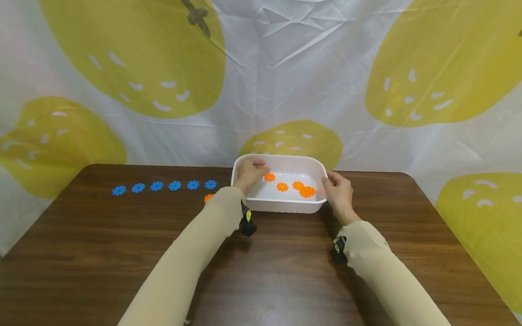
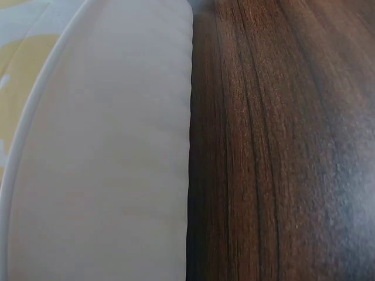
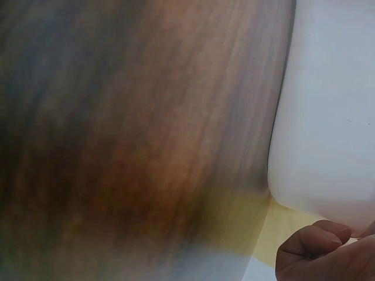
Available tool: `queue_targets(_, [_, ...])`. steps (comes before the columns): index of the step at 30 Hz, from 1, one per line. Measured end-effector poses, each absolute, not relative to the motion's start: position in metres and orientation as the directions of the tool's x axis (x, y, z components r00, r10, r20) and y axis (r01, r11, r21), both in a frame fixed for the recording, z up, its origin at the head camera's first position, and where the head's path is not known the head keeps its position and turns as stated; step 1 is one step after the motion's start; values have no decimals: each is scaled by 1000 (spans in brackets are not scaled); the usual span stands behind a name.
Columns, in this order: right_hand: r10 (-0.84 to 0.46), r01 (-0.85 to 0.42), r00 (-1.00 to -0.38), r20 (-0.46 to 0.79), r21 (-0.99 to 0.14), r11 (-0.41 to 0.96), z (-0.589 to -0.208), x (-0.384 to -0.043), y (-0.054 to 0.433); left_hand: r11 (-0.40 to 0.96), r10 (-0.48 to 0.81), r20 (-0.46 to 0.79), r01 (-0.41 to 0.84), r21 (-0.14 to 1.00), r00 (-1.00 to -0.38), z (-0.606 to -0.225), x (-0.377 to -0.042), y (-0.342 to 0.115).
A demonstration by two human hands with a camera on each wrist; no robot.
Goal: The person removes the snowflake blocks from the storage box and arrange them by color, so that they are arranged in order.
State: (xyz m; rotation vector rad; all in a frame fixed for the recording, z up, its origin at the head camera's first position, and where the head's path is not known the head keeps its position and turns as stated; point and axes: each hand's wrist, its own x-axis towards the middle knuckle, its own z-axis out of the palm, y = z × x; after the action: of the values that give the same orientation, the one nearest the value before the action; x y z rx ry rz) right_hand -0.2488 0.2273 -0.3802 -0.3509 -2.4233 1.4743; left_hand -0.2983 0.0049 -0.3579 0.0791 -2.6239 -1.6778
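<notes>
A white plastic tray (image 1: 281, 206) stands on the wooden table, seen tilted toward me in the head view. My right hand (image 1: 339, 194) grips its right end, thumb at the rim; the right wrist view shows the curled fingers (image 3: 313, 241) against the tray. My left hand (image 1: 249, 174) reaches over the left rim into the tray. Its fingertips are right by an orange flower-shaped disc (image 1: 269, 177). Several more orange discs (image 1: 282, 187) lie to the right on the tray floor. In the left wrist view only the tray's outer wall (image 2: 111, 146) and table show.
Blue flower-shaped discs (image 1: 157, 186) form a row on the table (image 1: 102, 244), left of the tray. Below the row's right end lies one orange disc (image 1: 208, 198), partly hidden by my left sleeve. A white cloth with yellow fruit prints (image 1: 285, 90) hangs behind the table.
</notes>
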Motion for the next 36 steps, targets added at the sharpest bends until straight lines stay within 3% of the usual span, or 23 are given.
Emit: queue_targets(36, [342, 76, -935, 89, -895, 441, -381, -249, 229, 628, 15, -87, -58, 776, -996, -365, -314, 14])
